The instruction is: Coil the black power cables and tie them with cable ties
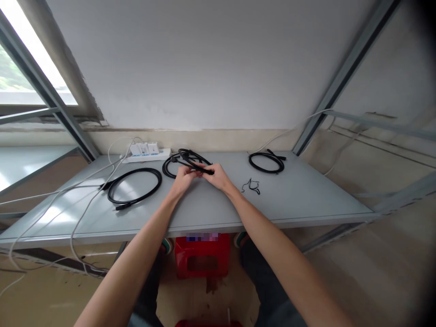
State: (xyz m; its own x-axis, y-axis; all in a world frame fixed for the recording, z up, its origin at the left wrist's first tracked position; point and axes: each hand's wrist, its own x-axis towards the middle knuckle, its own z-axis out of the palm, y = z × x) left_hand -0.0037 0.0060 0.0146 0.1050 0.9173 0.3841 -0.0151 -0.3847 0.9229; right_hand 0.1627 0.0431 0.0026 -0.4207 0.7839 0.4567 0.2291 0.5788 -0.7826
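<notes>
A pale wall (204, 63) rises beyond the fingers (215, 178), and the grey metal tabletop (299, 200) spreads beneath and to both sides of them. A bright window (37, 45) stands far to their left. Nearer the body than the fingers, and below the tabletop's front edge, is a red plastic stool (202, 247). A coil of black cable (143, 170) lies left of the fingers, its two plug ends showing; the held black cable (190, 159) is looped between and just beyond them; a smaller black coil (269, 171) lies to their right, farther back. The white power strip (164, 154) sits behind and left of the fingers. The left hand (184, 178) and right hand (218, 176) come together, fingers drawn in narrow around the bunched cable; exactly where each fingertip presses cannot be told. White plug-in adapters (145, 148) stand on the strip, beyond the fingers and to the left. Smallest, a few thin black ties (254, 186) lie tangled on the tabletop near the right-hand fingers, slightly closer to the body
</notes>
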